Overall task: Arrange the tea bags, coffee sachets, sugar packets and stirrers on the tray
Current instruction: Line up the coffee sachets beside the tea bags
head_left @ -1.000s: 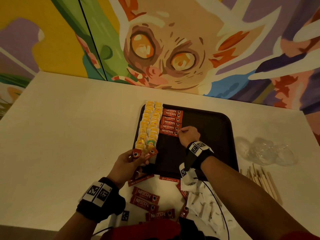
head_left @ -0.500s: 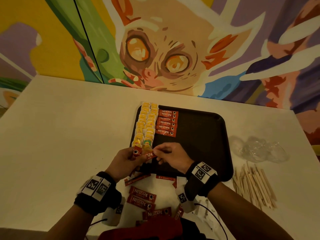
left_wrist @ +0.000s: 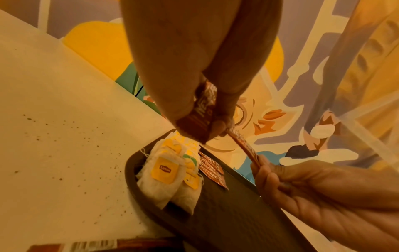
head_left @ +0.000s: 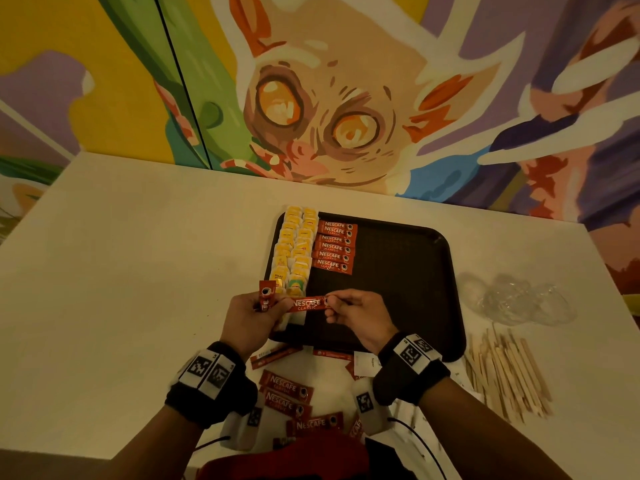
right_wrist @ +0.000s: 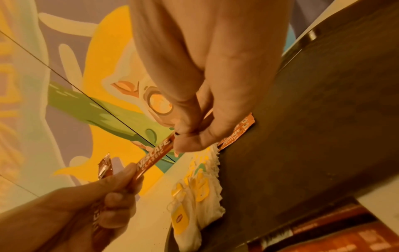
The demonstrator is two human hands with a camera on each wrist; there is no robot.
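While my left hand (head_left: 250,315) grips a small bunch of sachets (head_left: 266,295) upright in curled fingers, one sachet (head_left: 308,303) lies level between both hands above the tray's near left corner. My left thumb and fingers hold its left end; my right hand (head_left: 356,315) pinches its right end between thumb and forefinger, the other fingers curled in. In the right wrist view that pinch sits just past the "NESCAFE" lettering.

On the tray (head_left: 398,271), two columns of tea bags (head_left: 294,247) run along the left edge, and beside them six sachets form a row (head_left: 334,247). Loose sachets (head_left: 287,393) lie on the table (head_left: 121,271) near my wrists, the stirrers (head_left: 505,372) in a heap to the right of the tray, beyond them some clear plastic (head_left: 516,299). White packets (head_left: 369,362) show by my right wrist.

A second ago my right hand was up at the row on the tray; half a second ago it had come back to the bunch. Now the sachet is drawn out sideways, its label fully showing. The row of six is unchanged.
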